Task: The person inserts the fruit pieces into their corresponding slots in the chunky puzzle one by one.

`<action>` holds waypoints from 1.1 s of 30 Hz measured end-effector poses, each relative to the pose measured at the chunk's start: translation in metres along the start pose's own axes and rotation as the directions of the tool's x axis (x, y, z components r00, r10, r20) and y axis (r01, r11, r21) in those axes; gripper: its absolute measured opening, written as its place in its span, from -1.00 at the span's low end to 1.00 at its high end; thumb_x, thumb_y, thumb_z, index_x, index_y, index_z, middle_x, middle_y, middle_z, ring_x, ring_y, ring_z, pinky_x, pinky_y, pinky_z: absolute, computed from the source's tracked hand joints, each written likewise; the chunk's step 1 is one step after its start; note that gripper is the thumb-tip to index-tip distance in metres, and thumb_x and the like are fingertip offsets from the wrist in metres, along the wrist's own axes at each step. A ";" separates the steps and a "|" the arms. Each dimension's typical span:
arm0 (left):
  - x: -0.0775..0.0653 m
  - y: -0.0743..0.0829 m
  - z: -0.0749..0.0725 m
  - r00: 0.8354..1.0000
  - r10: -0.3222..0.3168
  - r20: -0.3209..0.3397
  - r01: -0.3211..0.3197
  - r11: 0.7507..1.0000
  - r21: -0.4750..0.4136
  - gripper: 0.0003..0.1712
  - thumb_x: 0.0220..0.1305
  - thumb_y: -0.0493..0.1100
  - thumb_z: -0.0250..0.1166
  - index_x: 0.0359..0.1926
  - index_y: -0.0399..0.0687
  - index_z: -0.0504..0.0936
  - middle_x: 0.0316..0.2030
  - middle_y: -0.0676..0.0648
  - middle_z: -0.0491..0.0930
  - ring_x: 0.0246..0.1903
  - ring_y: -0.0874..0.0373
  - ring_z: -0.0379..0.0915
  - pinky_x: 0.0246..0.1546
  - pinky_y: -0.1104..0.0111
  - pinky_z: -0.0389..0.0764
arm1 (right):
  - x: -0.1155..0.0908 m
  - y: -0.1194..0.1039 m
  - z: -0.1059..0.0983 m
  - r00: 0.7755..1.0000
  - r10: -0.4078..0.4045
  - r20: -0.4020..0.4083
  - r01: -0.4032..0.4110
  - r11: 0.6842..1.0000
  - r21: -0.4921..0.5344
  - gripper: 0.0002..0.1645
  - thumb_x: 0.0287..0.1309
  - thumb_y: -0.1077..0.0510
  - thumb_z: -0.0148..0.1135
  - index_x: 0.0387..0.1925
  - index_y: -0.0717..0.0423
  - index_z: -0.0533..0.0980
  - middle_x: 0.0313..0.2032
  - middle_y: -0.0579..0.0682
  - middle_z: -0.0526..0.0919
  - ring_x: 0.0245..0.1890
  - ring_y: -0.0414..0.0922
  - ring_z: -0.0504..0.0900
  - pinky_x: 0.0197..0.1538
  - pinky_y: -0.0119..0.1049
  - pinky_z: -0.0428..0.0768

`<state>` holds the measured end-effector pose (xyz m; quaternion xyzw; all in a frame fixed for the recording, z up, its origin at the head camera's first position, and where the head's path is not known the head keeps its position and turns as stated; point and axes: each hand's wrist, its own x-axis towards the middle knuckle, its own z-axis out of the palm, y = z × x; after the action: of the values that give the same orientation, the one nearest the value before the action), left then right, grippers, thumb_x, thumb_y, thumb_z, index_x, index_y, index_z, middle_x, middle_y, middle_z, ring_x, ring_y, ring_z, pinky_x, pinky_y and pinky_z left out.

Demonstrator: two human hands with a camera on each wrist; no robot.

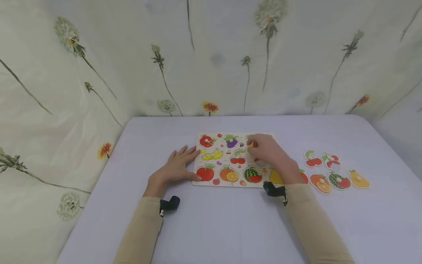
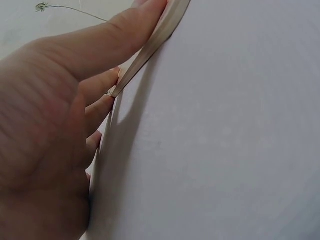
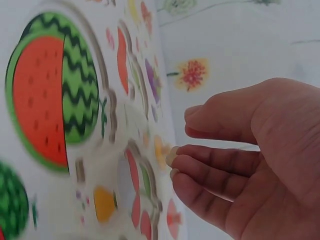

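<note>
A fruit puzzle board [image 1: 217, 184] lies flat on the table. My left hand [image 1: 176, 167] rests at its left edge, fingers spread; the thumb lies over the board's lower left corner. In the left wrist view that hand [image 2: 45, 110] runs along the board's edge [image 2: 155, 42]. Over the board's upper right my right hand [image 1: 268, 148] bends its fingers down beside a yellow-orange fruit piece [image 1: 250, 144]. From the right wrist, thumb and fingers [image 3: 210, 170] stand apart, fingertips close to the board. Knobbed pomegranate [image 1: 206, 141], grape [image 1: 231, 141] and banana [image 1: 212, 154] pieces sit on the board.
Right of the board lie loose pieces: cherries [image 1: 313, 160], a round red-and-white fruit [image 1: 331, 161], an orange [image 1: 320, 183], a watermelon [image 1: 339, 180], a pear [image 1: 358, 179] and a red piece [image 1: 303, 176] partly behind my right wrist. A flowered cloth [image 1: 214, 80] hangs behind the table.
</note>
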<state>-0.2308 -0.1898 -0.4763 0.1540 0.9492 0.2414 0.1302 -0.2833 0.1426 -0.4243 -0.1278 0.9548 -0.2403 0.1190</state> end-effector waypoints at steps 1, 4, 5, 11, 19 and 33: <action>0.000 -0.001 0.000 1.000 0.003 -0.002 -0.003 1.000 0.002 0.19 -0.05 0.36 0.45 0.55 0.33 0.07 0.59 0.14 -0.06 0.61 0.01 -0.39 0.57 -0.10 -0.33 | -0.001 0.003 -0.002 1.000 0.004 0.000 -0.004 1.000 -0.003 -0.61 0.32 0.07 0.14 0.13 0.06 0.53 -0.11 0.10 0.59 -0.22 0.00 0.54 -0.20 -0.26 0.60; 0.001 -0.003 0.000 1.000 0.001 -0.010 -0.001 1.000 0.007 0.19 -0.06 0.36 0.45 0.55 0.33 0.07 0.59 0.13 -0.05 0.60 0.00 -0.38 0.57 -0.10 -0.31 | -0.003 0.013 -0.008 1.000 0.020 0.004 -0.020 1.000 -0.009 -0.59 0.31 0.07 0.15 0.15 0.07 0.52 -0.15 0.10 0.59 -0.24 0.00 0.52 -0.22 -0.26 0.56; 0.001 -0.003 0.000 1.000 -0.002 -0.010 0.002 1.000 0.003 0.20 -0.06 0.35 0.46 0.55 0.32 0.07 0.59 0.13 -0.05 0.60 0.00 -0.38 0.56 -0.11 -0.31 | -0.004 0.016 -0.010 1.000 0.022 0.006 -0.022 1.000 -0.007 -0.59 0.32 0.07 0.15 0.16 0.08 0.51 -0.15 0.11 0.59 -0.24 0.01 0.53 -0.21 -0.24 0.57; -0.002 0.000 0.002 1.000 0.005 0.007 -0.005 1.000 -0.024 0.20 -0.06 0.33 0.46 0.55 0.29 0.07 0.59 0.11 -0.05 0.60 -0.01 -0.38 0.56 -0.12 -0.33 | -0.020 0.037 -0.021 0.998 0.064 -0.006 -0.065 0.998 -0.018 -0.56 0.31 0.10 0.15 0.18 0.13 0.51 -0.06 0.17 0.61 -0.11 0.06 0.50 -0.04 -0.10 0.60; 0.000 0.000 0.001 1.000 0.008 -0.015 -0.008 1.000 0.013 0.19 -0.06 0.35 0.45 0.55 0.30 0.08 0.58 0.11 -0.03 0.60 0.01 -0.37 0.57 -0.10 -0.32 | -0.043 0.072 -0.044 0.979 0.196 -0.063 -0.198 0.980 -0.028 -0.46 0.30 0.05 0.21 0.24 0.16 0.42 0.01 0.26 0.53 -0.03 0.15 0.45 -0.04 -0.01 0.63; -0.002 0.001 0.001 1.000 0.018 -0.015 -0.019 1.000 -0.014 0.19 -0.06 0.34 0.46 0.55 0.28 0.09 0.59 0.10 -0.04 0.60 -0.01 -0.38 0.56 -0.12 -0.33 | -0.055 0.107 -0.056 0.933 0.356 0.044 -0.355 0.934 -0.036 -0.49 0.27 0.13 0.15 0.20 0.27 0.41 0.02 0.33 0.49 -0.12 0.16 0.45 -0.18 -0.17 0.59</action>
<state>-0.2289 -0.1894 -0.4761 0.1599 0.9470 0.2505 0.1218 -0.2679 0.2742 -0.4201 0.0395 0.9622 -0.1983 0.1823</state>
